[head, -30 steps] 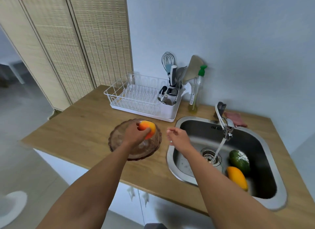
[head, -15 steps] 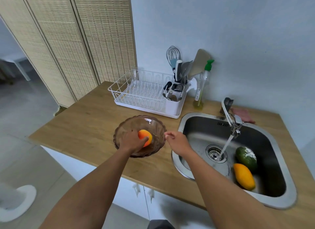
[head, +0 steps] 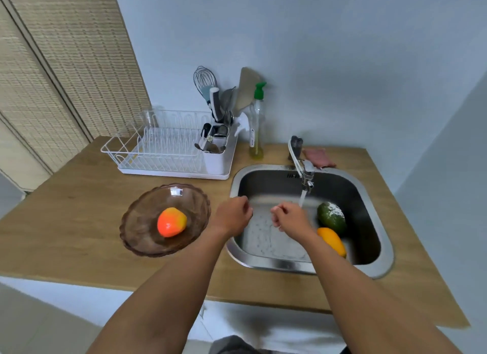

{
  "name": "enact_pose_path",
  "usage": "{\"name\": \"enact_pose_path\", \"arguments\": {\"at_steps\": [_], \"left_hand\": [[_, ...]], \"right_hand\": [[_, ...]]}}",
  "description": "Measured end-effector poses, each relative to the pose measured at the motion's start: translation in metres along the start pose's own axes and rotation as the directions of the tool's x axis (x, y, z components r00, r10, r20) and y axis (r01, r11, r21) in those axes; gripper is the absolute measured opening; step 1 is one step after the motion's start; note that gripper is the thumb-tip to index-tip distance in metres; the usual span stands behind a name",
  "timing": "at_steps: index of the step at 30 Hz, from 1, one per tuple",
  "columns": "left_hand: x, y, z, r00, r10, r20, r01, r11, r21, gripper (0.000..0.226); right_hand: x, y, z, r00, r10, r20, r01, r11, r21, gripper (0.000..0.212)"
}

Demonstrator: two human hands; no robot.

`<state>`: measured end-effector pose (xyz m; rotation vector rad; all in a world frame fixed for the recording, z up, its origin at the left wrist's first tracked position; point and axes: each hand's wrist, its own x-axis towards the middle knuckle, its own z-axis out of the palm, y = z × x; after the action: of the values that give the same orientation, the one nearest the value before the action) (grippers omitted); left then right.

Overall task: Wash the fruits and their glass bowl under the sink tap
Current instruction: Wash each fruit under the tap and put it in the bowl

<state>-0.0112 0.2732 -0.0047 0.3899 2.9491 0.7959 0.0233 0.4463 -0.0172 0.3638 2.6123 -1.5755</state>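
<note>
Fruit lies in two places. One rounded orange-red piece [head: 171, 222] with a yellowish shoulder sits in the middle of the glass bowl [head: 139, 211], a shallow brown-tinted dish with a scalloped rim. It stands on the tabletop [head: 79, 208] just left of the sink [head: 268, 185].

Two more lie at the right of the basin: a dark green, pebbly-skinned fruit [head: 331, 217] flecked with white, and touching it on the near side a smooth yellow-orange fruit [head: 332, 241], partly covered by your right forearm.

The tap [head: 305, 173] runs, and a thin stream [head: 302, 199] falls just beside your right hand [head: 292, 218]. Its fingers are curled in and hold nothing. Your left hand [head: 233, 216], above the sink's left rim, is curled the same way and empty. You see mostly the backs of both hands, so the fingertips are largely hidden.

The sink is brushed steel with a wet, speckled floor, and the tabletop is pale wood grain. Behind stand a white wire dish rack [head: 163, 148], a clear soap bottle [head: 257, 127] with a green pump, and a pink cloth [head: 317, 157].
</note>
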Motion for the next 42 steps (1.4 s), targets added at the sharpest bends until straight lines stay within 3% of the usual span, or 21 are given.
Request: {"name": "enact_pose_path", "arguments": {"at_steps": [5,8,14,29,33,37,39,42], "left_hand": [[0.007,0.043,0.056,0.988,0.102,0.116,-0.107,0.994,0.036,0.023],[0.01,0.055,0.083,0.974,0.121,0.189,-0.128,0.991,0.024,0.023],[0.018,0.057,0.127,0.947,0.039,0.319,-0.029,0.999,-0.036,0.02],[0.045,0.033,0.17,0.899,-0.086,0.43,0.136,0.987,-0.088,0.018],[0.048,0.025,0.173,0.885,-0.119,0.45,0.175,0.981,-0.084,0.018],[0.052,0.024,0.17,0.876,-0.157,0.455,0.227,0.968,-0.104,0.02],[0.054,0.025,0.166,0.862,-0.197,0.467,0.292,0.947,-0.138,0.022],[0.059,0.027,0.162,0.816,-0.272,0.51,0.445,0.859,-0.254,0.026]], "right_hand": [[-0.007,0.046,-0.04,0.991,0.117,-0.068,-0.117,0.993,0.014,0.024],[-0.012,0.074,-0.065,0.967,0.202,-0.152,-0.218,0.971,-0.094,0.023],[-0.007,0.124,-0.093,0.9,0.398,-0.177,-0.431,0.872,-0.232,0.034],[0.048,0.156,-0.066,0.792,0.585,-0.175,-0.599,0.689,-0.407,0.088],[0.048,0.167,-0.057,0.768,0.625,-0.139,-0.62,0.673,-0.402,0.087],[0.052,0.161,-0.056,0.807,0.587,-0.068,-0.575,0.753,-0.319,0.084],[0.055,0.152,-0.056,0.827,0.562,-0.001,-0.556,0.818,-0.149,0.083],[0.057,0.137,-0.053,0.82,0.569,0.062,-0.573,0.816,0.084,0.079]]}}
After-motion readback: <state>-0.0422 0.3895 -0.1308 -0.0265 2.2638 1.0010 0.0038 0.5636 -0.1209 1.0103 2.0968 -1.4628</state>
